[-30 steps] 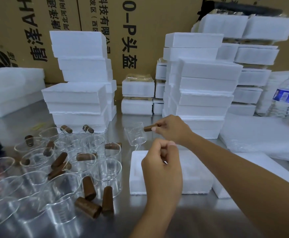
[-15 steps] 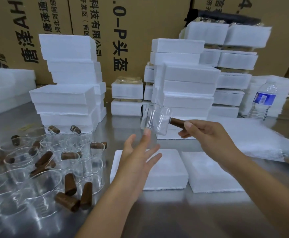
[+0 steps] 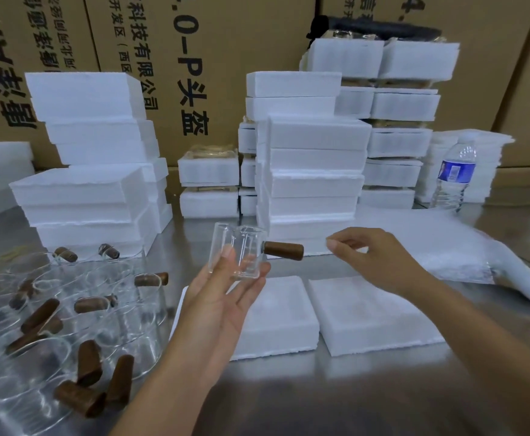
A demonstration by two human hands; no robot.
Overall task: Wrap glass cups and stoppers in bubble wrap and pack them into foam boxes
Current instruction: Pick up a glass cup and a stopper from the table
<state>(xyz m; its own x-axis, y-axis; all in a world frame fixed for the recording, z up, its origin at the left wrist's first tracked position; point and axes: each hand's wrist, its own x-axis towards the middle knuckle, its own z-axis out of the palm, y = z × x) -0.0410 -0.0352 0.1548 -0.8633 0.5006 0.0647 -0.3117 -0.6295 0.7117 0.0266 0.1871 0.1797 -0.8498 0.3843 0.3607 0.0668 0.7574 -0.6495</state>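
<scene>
From the head view, brown cartons (image 3: 251, 58) along the back carry black print, turned sideways, reading "科技有限公司", "头盔" and ".0-P". A bottle (image 3: 454, 177) on the right has a blue label whose text is too small to read. The left hand (image 3: 222, 297) lies palm up above the table (image 3: 320, 398) and holds one clear, straight-walled cup (image 3: 238, 253) between thumb and fingertips. A brown stopper (image 3: 284, 250) juts sideways from the cup's right wall. The right hand (image 3: 380, 259) hovers just beside the stopper, apart from it, with its fingers loosely curled round nothing. Two white foam boxes (image 3: 370, 313) lie side by side below the hands. Bubble wrap (image 3: 430, 243) is piled to the right. On the left are about a dozen loose stoppers (image 3: 89, 361) among overlapping cups (image 3: 131, 338) that cannot be counted. Stacks of foam (image 3: 314, 158) stand behind.
</scene>
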